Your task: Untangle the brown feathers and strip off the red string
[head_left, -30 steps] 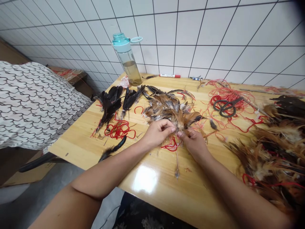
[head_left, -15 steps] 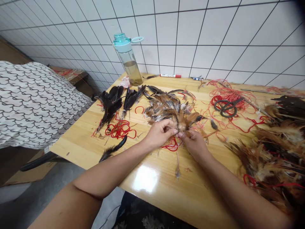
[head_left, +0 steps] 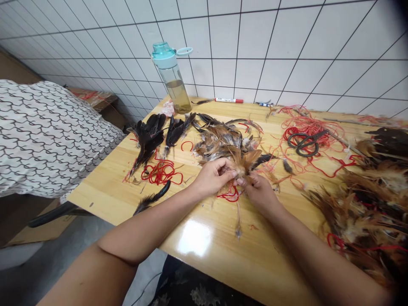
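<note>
Between my two hands is a small bunch of brown feathers, its fluffy quill ends pinched at the fingertips and its tips fanned away from me. My left hand closes thumb and fingers on the left of the bunch. From the other side my right hand pinches the same quill ends. Just below the fingers, a loop of red cord lies on the wooden table; whether it reaches into my fingers I cannot tell. A pile of loose brown and grey feathers lies right behind the hands.
Black feather bunches and coiled red cord lie left. Scissors rest on tangled pink string. A large feather heap covers the right side. A water bottle and a red marker stand and lie near the tiled wall.
The feather bunch has tilted slightly, its tips fanning out a little higher. Both hands keep their pinch in almost the same spot.
</note>
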Demonstrator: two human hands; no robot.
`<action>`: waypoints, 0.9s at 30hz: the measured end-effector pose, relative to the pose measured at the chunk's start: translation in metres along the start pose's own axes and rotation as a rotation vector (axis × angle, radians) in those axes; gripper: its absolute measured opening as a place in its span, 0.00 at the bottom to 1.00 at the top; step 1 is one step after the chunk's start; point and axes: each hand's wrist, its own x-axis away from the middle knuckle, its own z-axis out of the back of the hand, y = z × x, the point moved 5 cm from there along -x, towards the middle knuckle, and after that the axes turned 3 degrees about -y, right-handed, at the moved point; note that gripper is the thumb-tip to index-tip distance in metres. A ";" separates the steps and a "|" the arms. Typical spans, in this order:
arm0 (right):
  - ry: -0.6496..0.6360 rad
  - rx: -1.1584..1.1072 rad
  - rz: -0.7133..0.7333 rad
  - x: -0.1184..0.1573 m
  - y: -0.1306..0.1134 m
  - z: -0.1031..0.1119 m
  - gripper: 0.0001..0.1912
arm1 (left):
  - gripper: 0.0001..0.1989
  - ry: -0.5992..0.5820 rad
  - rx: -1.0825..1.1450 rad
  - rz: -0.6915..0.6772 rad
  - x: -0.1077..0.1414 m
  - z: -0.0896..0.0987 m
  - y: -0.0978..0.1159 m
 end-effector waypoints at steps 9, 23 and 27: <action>0.029 0.005 -0.003 0.001 0.000 0.003 0.15 | 0.07 0.027 -0.176 -0.120 -0.001 0.005 0.009; 0.070 -0.216 -0.177 0.002 0.009 0.009 0.20 | 0.17 -0.178 -1.116 -0.331 0.002 0.048 0.015; 0.057 -0.216 -0.159 0.001 0.011 0.008 0.19 | 0.12 -0.144 -1.246 -0.341 -0.001 0.040 0.009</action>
